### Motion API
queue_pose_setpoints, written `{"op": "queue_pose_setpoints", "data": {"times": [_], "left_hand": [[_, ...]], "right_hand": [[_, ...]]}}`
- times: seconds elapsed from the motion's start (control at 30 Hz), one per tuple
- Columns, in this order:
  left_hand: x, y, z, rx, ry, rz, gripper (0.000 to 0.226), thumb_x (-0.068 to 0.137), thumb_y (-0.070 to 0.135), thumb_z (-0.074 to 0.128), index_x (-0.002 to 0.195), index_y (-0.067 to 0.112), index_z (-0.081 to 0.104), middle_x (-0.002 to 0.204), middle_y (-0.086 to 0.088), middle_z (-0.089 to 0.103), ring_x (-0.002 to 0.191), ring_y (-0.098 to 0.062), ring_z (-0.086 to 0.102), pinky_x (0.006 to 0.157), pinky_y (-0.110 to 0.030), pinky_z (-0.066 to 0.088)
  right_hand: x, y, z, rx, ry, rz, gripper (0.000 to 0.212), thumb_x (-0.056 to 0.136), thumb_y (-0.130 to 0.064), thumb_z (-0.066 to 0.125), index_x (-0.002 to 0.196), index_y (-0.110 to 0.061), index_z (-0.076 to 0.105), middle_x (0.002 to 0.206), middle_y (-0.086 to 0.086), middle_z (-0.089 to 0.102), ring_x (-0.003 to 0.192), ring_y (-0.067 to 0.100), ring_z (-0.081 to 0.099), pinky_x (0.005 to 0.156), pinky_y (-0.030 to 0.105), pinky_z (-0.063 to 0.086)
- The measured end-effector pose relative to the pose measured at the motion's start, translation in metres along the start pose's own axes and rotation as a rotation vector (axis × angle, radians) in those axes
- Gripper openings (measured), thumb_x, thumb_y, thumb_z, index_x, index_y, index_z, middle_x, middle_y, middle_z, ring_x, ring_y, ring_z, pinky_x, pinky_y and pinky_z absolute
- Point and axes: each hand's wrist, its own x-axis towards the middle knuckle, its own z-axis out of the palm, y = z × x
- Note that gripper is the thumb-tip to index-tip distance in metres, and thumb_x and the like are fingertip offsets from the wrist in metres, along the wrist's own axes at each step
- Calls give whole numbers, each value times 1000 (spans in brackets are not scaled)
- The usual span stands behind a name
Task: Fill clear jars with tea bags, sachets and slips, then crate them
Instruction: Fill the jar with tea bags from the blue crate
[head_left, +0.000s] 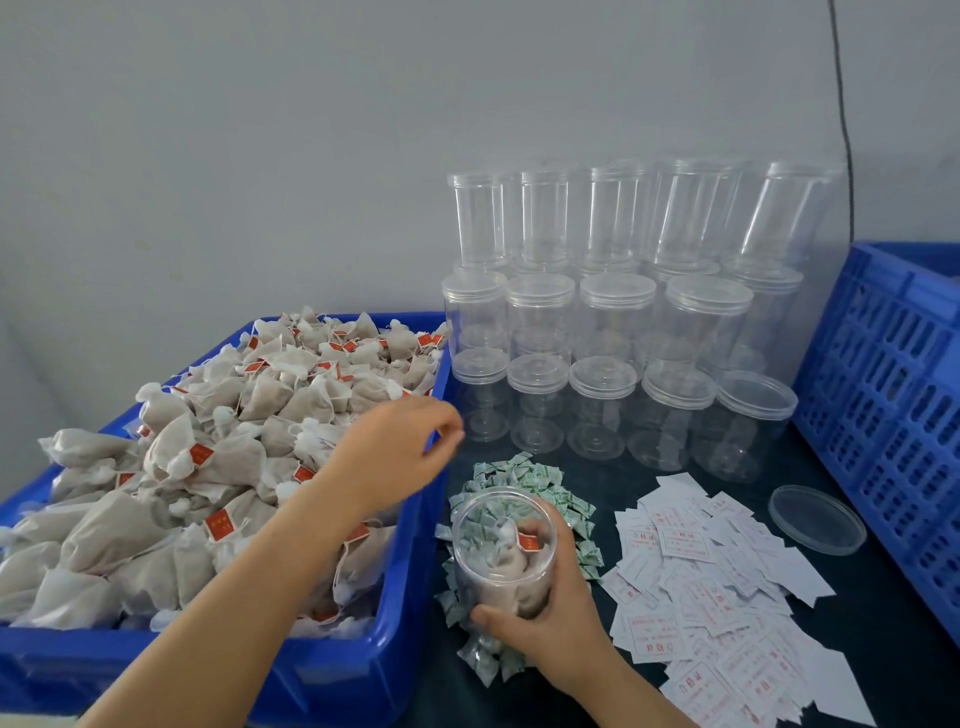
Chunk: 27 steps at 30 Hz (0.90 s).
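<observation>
My right hand (550, 618) grips an open clear jar (501, 551) near the table's front; the jar holds a few tea bags with a red tag showing. My left hand (400, 452) hovers above the right edge of the blue tub (363, 670), fingers loosely curled, and I see nothing in it. The tub is heaped with tea bags (218, 457) with red tags. A pile of green-and-white sachets (540, 483) lies under and behind the jar. White slips with red print (711, 587) are spread to its right.
Stacked empty lidded clear jars (613, 322) stand at the back against the wall. A loose clear lid (816, 518) lies on the dark tabletop at right. A blue slotted crate (893, 395) stands at the far right.
</observation>
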Motion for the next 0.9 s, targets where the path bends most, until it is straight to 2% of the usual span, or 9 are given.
{"op": "queue_pose_setpoints", "data": {"times": [0.07,0.17,0.23,0.33,0.47,0.6,0.73,0.8,0.9], "left_hand": [[-5,-19,12,106,43,-193,25,93,23,54,116,18,63,119,1,62,111,-16,52,97,-32,41],[-13,-35,27,185,-79,-437,44,92,23,53,136,19,48,139,-3,46,130,-23,38,106,-38,35],[-15,-38,30,210,-108,-493,43,93,25,50,136,20,47,138,-4,46,129,-24,40,104,-39,38],[-12,-35,32,289,-146,-480,38,97,28,43,133,24,51,131,-2,54,122,-23,48,101,-39,40],[-10,-33,33,361,-181,-489,25,96,26,45,111,24,65,119,0,58,115,-21,50,98,-36,40],[-10,-31,33,450,-169,-540,27,93,17,47,116,19,61,125,-3,55,121,-25,44,102,-36,34],[-16,-37,25,518,-104,-696,39,90,15,49,129,17,50,137,-10,45,131,-30,34,110,-44,24],[-18,-40,22,472,-82,-741,36,92,19,52,128,15,52,137,-10,44,131,-30,33,104,-42,33],[-19,-39,19,403,-21,-742,30,91,12,51,121,14,59,128,-8,51,124,-28,39,89,-37,42]], "right_hand": [[0,0,1,-9,0,12,108,50,-53,95,134,-67,29,128,-26,49,122,13,59,100,39,54],[-1,-1,1,-8,4,26,110,48,-57,95,135,-67,28,129,-27,48,123,13,58,99,42,55],[-1,-1,1,-11,6,25,109,50,-50,96,135,-66,30,129,-26,49,123,13,59,98,43,55],[-1,-2,1,-29,11,10,108,53,-44,95,136,-66,29,127,-27,49,123,13,58,99,40,54],[-2,-3,1,-38,10,10,109,53,-45,94,136,-67,27,126,-28,48,123,13,58,100,41,54],[-1,-3,0,-61,15,2,110,53,-45,93,137,-68,25,127,-31,48,125,11,56,101,41,53],[-1,-2,0,-61,19,-9,108,55,-46,92,137,-68,25,127,-29,49,125,9,55,99,32,52],[-1,-2,0,-59,17,3,109,54,-47,93,137,-69,24,127,-31,48,124,8,56,97,31,53],[-2,-1,0,-53,13,20,111,52,-50,94,135,-71,24,128,-32,47,123,6,57,94,33,56]]}}
